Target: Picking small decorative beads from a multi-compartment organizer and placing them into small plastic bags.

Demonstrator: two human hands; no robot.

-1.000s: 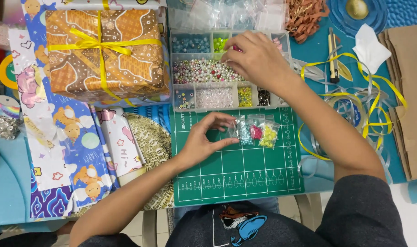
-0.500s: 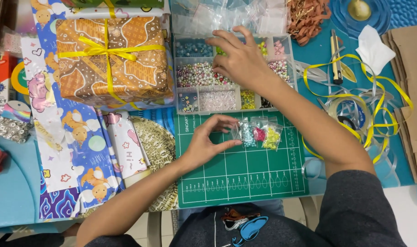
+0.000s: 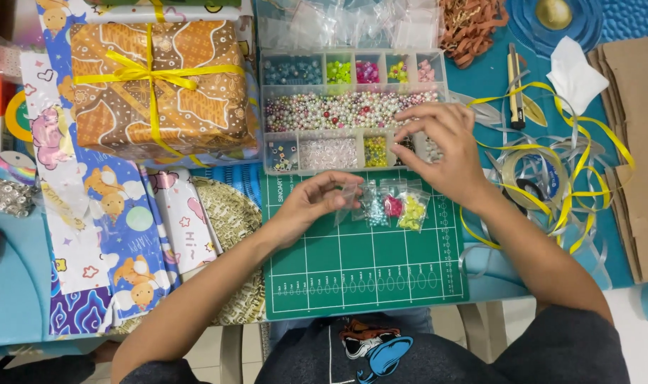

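The left hand (image 3: 311, 206) pinches a small clear bag (image 3: 350, 195) with closed fingers, just above the green cutting mat (image 3: 366, 263). More little bags of beads (image 3: 396, 206) lie on the mat, right beside that hand. The right hand (image 3: 441, 146) is over the clear bead box (image 3: 349, 110), just behind the mat, fingers bent and pinched together over a small compartment. I cannot tell if they hold a bead. A wrapped gift (image 3: 160, 85) sits beside the box.

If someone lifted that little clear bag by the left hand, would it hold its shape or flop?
The small clear bag looks like thin, crinkled film, so it would probably flop. It seems nearly empty, so likely very light. The left hand pinches it at one edge, which suggests glossy plastic that may slip easily.
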